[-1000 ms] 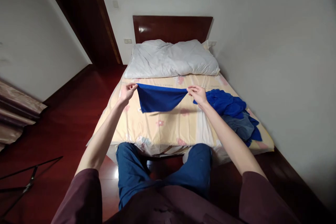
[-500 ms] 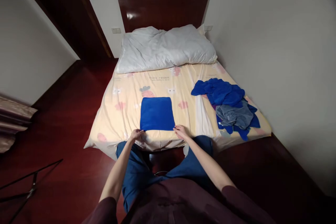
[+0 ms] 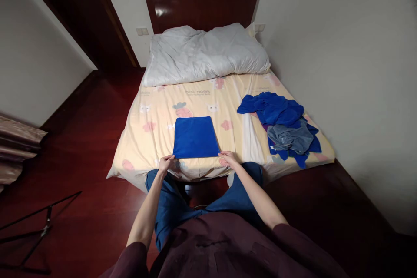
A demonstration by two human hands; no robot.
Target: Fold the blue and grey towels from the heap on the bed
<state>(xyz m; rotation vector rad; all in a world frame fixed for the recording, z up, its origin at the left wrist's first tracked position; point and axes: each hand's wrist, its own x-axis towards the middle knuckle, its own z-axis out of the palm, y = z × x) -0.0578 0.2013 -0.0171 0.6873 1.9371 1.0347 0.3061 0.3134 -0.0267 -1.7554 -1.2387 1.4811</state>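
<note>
A blue towel (image 3: 196, 137), roughly square and smooth, lies flat near the foot of the bed. My left hand (image 3: 166, 163) pinches its near left corner. At the near right corner, the fingers of my right hand (image 3: 228, 158) are closed on the cloth. The near edge runs straight between both hands. Off to the right is a crumpled heap of blue cloths (image 3: 275, 108), with a grey cloth (image 3: 291, 136) lying on its near side.
The bed (image 3: 156, 139) has a pale yellow printed sheet. A white quilt (image 3: 208, 54) lies bunched against the dark headboard (image 3: 202, 6). A black metal stand (image 3: 45, 226) is on the floor at lower left, below a curtain (image 3: 19, 150). A wall borders the right side.
The towel's near edge looks stretched a little wider, as my hands have moved slightly apart with its corners. The whole view has shifted a little. The cloth heap lies as before.
</note>
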